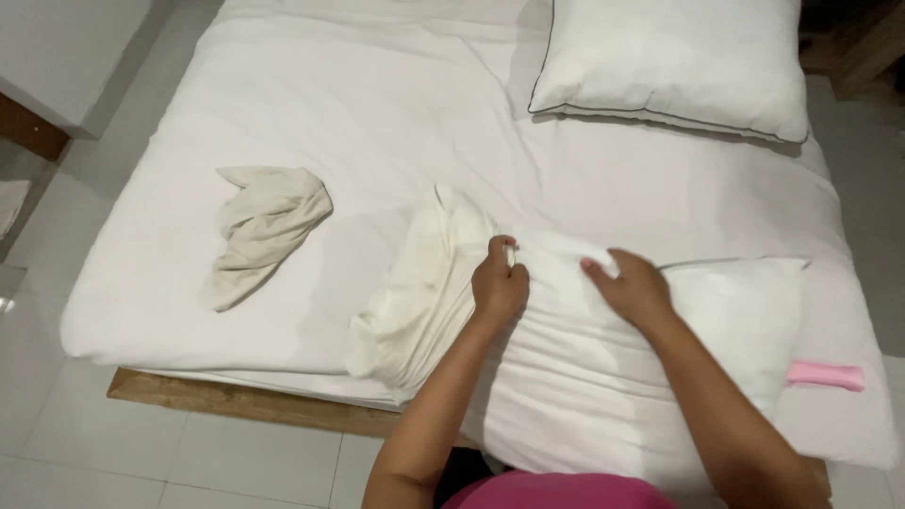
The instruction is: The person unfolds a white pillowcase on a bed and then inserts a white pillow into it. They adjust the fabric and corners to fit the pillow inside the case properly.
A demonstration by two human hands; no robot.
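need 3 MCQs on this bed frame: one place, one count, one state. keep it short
1. Where does the crumpled beige cloth lie?
A. on the floor
B. on the bed, to the left of the hands
C. on the far pillow

2. How many pillows are on the bed?
A. one
B. two
C. four

3. What is the left hand doing?
A. pinching white fabric
B. resting flat and open on the bed
C. holding the pink object

Answers:
1. B: the cloth sits on the white sheet, apart from both hands.
2. B: a far pillow at the top right and a near pillow under the right hand.
3. A: its fingers are closed on the white fabric; the pink object lies untouched at the right edge.
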